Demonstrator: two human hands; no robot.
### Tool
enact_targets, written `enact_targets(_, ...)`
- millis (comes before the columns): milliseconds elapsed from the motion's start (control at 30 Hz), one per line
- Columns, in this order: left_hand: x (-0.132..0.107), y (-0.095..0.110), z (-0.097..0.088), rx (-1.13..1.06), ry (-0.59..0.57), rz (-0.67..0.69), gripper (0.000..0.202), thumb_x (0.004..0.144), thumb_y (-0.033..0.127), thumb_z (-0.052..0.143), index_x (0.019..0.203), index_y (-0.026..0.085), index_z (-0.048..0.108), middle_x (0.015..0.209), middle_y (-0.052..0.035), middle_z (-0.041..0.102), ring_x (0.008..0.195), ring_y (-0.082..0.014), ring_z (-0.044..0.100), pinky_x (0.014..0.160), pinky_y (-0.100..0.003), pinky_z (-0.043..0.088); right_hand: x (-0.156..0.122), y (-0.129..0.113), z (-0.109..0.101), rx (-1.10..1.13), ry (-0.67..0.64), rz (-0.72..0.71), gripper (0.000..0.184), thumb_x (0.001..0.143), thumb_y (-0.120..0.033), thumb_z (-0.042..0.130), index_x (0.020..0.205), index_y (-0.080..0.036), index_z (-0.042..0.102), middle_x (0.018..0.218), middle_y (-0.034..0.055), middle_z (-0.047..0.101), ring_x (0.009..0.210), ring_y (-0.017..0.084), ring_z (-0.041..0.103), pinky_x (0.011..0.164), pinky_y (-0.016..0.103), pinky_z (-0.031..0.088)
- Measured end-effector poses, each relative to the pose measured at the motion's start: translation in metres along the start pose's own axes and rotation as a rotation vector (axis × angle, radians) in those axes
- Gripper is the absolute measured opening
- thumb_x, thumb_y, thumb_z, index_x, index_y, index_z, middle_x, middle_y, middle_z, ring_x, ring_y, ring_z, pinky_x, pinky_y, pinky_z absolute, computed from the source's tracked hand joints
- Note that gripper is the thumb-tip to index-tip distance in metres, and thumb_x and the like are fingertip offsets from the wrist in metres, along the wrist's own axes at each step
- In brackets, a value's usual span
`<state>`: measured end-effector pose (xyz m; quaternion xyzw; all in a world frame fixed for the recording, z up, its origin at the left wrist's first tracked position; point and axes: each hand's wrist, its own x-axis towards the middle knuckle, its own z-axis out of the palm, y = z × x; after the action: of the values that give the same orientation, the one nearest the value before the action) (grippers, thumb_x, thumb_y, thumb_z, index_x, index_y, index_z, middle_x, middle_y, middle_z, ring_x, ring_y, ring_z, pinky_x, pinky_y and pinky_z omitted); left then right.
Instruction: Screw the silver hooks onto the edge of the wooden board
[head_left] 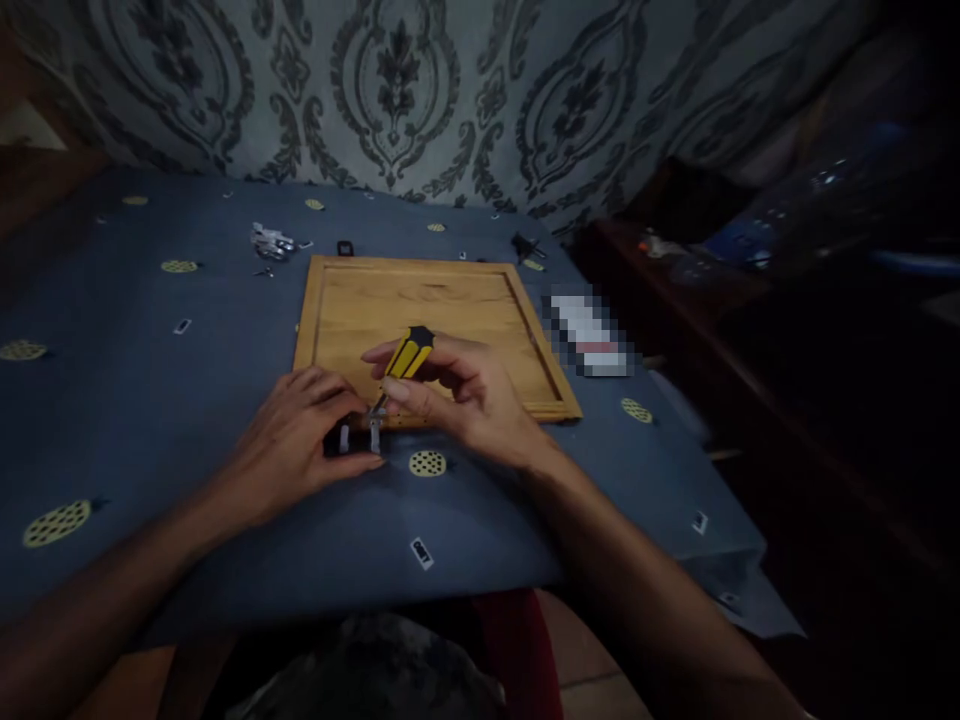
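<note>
A wooden cabinet door (420, 310) with a raised frame lies flat on the cloth. My right hand (480, 400) grips a yellow-and-black screwdriver (412, 353) between thumb and fingers. The tool is tilted, its shaft pointing down and left at the door's near-left edge. There, a metal hinge (375, 434) sticks out towards me. My left hand (304, 435) is curled around the hinge, with thumb and forefinger on either side of it. The shaft's tip meets the hinge area; how it sits there is too small to tell.
A dark blue patterned tablecloth (180, 440) covers the table. Beyond the door lie a heap of metal hinges (274, 242), a small black square piece (344, 248) and dark small parts (527, 246). To the right rests a pixelated white packet (589, 335). A patterned wall stands behind.
</note>
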<state>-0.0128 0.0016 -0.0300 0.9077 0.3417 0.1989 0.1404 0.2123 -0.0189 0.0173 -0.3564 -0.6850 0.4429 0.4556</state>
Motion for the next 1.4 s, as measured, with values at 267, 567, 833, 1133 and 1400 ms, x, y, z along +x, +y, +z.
enact_targets(267,-0.001,0.000,0.004,0.000,0.033,-0.005,0.038,0.090,0.061,0.072,0.104,0.027,0.074,0.111,-0.0054,0.071,0.107,-0.0300,0.062,0.090,-0.045,0.050,0.002,-0.001,0.004,-0.030,0.026,-0.006,0.039,0.092,-0.058,0.071,0.084,-0.020,0.069,0.083,0.0003,0.064,0.074,0.013,0.064,0.063,0.025,0.057)
enact_targets(567,0.000,-0.001,0.006,-0.024,0.034,-0.001,0.036,0.089,0.056,0.075,0.109,0.027,0.074,0.108,-0.0054,0.071,0.104,-0.0298,0.063,0.090,-0.044,0.048,0.003,0.008,0.010,-0.129,0.134,-0.118,0.035,0.091,-0.051,0.075,0.079,-0.019,0.066,0.074,-0.0021,0.063,0.064,0.010,0.062,0.060,0.024,0.051)
enact_targets(833,0.003,0.007,-0.001,0.005,-0.026,-0.057,0.037,0.086,0.056,0.080,0.098,0.022,0.072,0.104,-0.0049,0.069,0.104,-0.0274,0.060,0.093,-0.042,0.046,-0.005,-0.004,0.009,-0.027,0.336,-0.101,0.023,0.090,-0.043,0.079,0.092,-0.021,0.072,0.079,-0.0022,0.071,0.058,0.010,0.067,0.062,0.026,0.058)
enact_targets(1133,0.005,0.012,-0.006,0.019,-0.061,-0.082,0.037,0.086,0.052,0.082,0.099,0.021,0.070,0.107,-0.0044,0.068,0.108,-0.0270,0.060,0.097,-0.043,0.045,-0.003,-0.002,0.010,-0.156,0.330,-0.097,0.026,0.089,-0.046,0.080,0.088,-0.022,0.072,0.070,-0.0031,0.070,0.054,0.012,0.068,0.059,0.027,0.059)
enact_targets(1400,0.004,0.010,-0.004,-0.005,-0.043,-0.070,0.035,0.085,0.050,0.083,0.100,0.022,0.070,0.108,-0.0042,0.069,0.109,-0.0270,0.060,0.098,-0.043,0.045,-0.003,0.001,0.011,-0.171,0.293,-0.100,0.020,0.090,-0.040,0.081,0.089,-0.022,0.072,0.067,-0.0046,0.070,0.055,0.012,0.068,0.061,0.027,0.057)
